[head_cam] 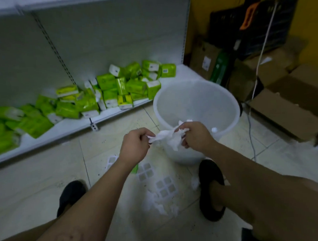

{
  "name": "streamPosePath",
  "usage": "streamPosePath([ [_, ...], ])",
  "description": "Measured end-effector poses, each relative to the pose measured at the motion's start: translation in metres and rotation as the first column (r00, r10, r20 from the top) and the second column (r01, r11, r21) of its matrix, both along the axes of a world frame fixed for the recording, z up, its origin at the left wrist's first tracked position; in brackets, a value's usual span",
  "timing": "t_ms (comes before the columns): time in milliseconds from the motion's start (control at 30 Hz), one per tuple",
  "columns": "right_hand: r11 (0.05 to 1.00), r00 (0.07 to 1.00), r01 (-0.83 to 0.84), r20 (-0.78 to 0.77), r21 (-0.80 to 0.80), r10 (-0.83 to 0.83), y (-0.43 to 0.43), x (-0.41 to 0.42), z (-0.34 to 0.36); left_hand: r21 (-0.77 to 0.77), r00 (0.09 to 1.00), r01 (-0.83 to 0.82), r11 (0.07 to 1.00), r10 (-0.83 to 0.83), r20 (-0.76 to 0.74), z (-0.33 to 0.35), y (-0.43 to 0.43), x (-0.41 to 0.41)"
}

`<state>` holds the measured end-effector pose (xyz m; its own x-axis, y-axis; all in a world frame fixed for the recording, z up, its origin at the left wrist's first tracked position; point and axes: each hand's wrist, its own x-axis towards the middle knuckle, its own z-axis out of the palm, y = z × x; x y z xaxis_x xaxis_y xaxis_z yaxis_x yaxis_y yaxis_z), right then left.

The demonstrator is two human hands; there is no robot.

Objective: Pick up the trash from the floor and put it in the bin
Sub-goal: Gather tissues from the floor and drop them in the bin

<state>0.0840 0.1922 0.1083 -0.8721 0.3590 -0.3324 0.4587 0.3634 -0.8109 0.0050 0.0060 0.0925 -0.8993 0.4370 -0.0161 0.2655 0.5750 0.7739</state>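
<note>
Fingers of the left hand [135, 146] and right hand [195, 135] pinch shut on a crumpled white tissue [169, 138] at the bin's [226, 99] near rim; probably light, soft, tearable, best bunched.

Tiled floor [38, 180]: white bin [196, 107] stands ahead of me; white grid trays [165, 188] and torn tissue scraps [154, 202] lie between my shoes [210, 189].
</note>
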Motion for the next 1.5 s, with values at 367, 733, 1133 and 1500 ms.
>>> streamPosePath([
  [367, 0.971, 0.999, 0.053, -0.021, 0.234, -0.05, 0.086, -0.002, 0.018, -0.242, 0.99, 0.135, 0.961, -0.142, -0.012, 0.017, 0.096, -0.029],
  [733, 0.962, 0.958, -0.201, 0.24, 0.183, 0.154, 0.115, -0.011, -0.016, -0.597, 0.934, 0.164, 0.785, -0.318, -0.162, -0.025, 0.124, -0.027],
  [1133, 0.916, 0.975, -0.221, 0.079, 0.335, 0.206, 0.031, 0.018, -0.013, -0.503, 0.963, 0.158, 0.85, -0.245, -0.11, -0.03, 0.042, 0.029],
  [1500, 0.893, 0.792, -0.394, 0.574, 0.216, 0.21, 0.022, 0.03, -0.096, -0.604, 0.954, 0.277, 0.747, -0.138, 0.266, -0.123, -0.012, 0.049],
])
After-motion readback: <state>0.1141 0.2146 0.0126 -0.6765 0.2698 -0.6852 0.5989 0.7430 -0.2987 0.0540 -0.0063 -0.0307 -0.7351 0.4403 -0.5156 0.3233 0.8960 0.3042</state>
